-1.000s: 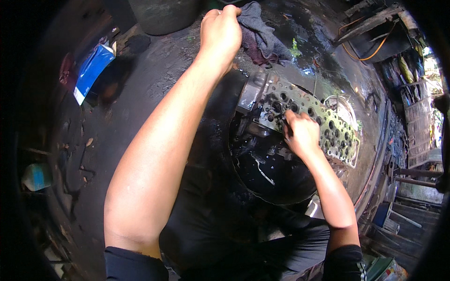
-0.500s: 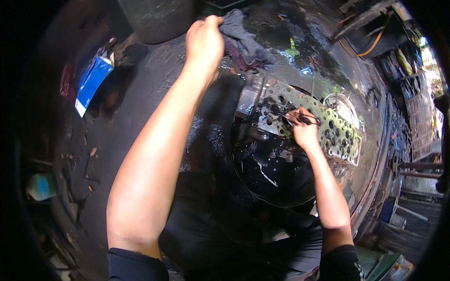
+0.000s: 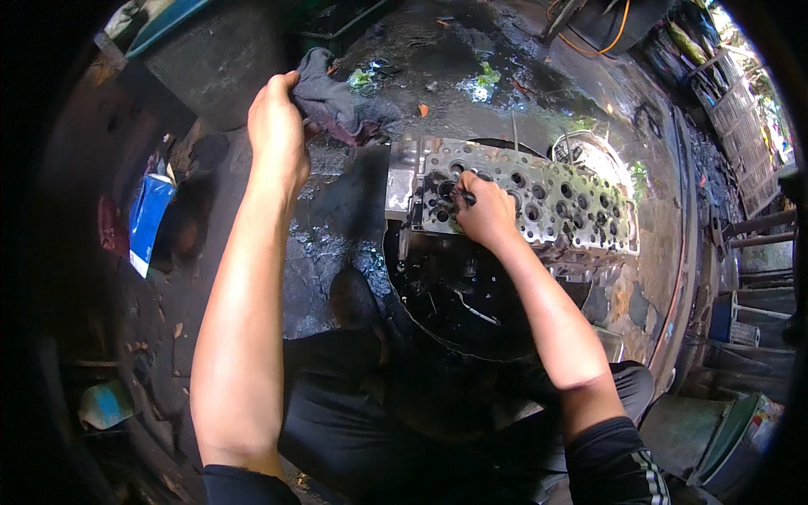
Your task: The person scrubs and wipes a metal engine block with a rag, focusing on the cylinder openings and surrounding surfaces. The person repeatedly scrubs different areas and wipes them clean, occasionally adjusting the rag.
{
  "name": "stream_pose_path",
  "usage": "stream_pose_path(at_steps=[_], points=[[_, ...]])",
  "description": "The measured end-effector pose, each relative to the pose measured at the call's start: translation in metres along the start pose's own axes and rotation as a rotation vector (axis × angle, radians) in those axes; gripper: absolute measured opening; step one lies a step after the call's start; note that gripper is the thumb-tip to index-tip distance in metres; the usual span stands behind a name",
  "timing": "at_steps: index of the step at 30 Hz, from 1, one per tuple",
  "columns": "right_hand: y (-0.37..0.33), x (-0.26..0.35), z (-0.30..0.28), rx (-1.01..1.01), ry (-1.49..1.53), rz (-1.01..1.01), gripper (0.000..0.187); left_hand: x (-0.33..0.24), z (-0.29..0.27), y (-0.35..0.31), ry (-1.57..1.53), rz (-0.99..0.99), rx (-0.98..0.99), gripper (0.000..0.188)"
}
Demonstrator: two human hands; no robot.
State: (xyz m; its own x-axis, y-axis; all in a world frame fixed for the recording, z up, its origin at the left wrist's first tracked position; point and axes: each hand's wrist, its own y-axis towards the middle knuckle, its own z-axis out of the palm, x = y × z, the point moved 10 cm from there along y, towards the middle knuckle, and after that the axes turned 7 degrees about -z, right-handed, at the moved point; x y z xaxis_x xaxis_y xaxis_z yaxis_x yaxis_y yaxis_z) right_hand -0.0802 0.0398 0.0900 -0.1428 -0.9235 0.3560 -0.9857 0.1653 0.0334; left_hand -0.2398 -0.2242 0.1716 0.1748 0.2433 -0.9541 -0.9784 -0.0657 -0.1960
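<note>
My left hand [image 3: 276, 126] is raised at the far left, its fingers closed on a grey rag [image 3: 332, 101] with a dark reddish, stained lower part. The rag hangs beyond the left end of a metal cylinder head [image 3: 543, 172], whose face is full of round holes and dark, oily smears. Over the left part of that face, my right hand [image 3: 488, 209] has its fingers bent and pinched around a small dark object [image 3: 468, 199]. Most of the object is hidden by the fingers, and its tip lies close to the holes.
Under the cylinder head is a round black pan [image 3: 454, 337] with dark liquid. A white round basin [image 3: 593, 156] stands behind it. A blue box [image 3: 153, 217] lies at the left, a large grey bin [image 3: 210, 71] at the back left. The ground is wet and oily.
The view has shifted. My left hand and the rag have moved left, away from the cylinder head. My right hand has moved a little toward the head's left end, still holding the dark object.
</note>
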Motion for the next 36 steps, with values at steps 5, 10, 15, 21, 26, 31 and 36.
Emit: stream_pose_path(at_steps=[5, 10, 15, 21, 26, 31, 36], points=[[0.001, -0.031, 0.018, -0.001, 0.092, 0.07, 0.017, 0.006, -0.002, 0.003, -0.075, -0.038, -0.016, 0.038], [0.0, -0.039, 0.011, -0.117, 0.359, -0.002, 0.014, 0.01, -0.009, 0.02, -0.012, -0.005, -0.025, 0.034], [-0.008, -0.031, 0.003, -0.122, 0.293, 0.037, 0.014, 0.017, -0.015, 0.026, -0.012, -0.045, -0.019, 0.035], [0.0, -0.014, 0.009, -0.063, 0.044, 0.007, 0.017, 0.014, -0.009, 0.018, -0.009, -0.042, -0.01, 0.04], [-0.004, -0.043, 0.005, -0.196, 0.338, 0.162, 0.014, 0.011, -0.006, 0.018, 0.035, -0.024, -0.019, 0.04], [-0.011, -0.052, 0.023, -0.187, 0.419, 0.092, 0.016, 0.013, -0.002, 0.016, -0.094, -0.031, -0.01, 0.037], [-0.014, -0.068, 0.058, -0.355, 0.854, 0.119, 0.015, 0.016, -0.004, 0.015, -0.103, -0.059, -0.008, 0.038]])
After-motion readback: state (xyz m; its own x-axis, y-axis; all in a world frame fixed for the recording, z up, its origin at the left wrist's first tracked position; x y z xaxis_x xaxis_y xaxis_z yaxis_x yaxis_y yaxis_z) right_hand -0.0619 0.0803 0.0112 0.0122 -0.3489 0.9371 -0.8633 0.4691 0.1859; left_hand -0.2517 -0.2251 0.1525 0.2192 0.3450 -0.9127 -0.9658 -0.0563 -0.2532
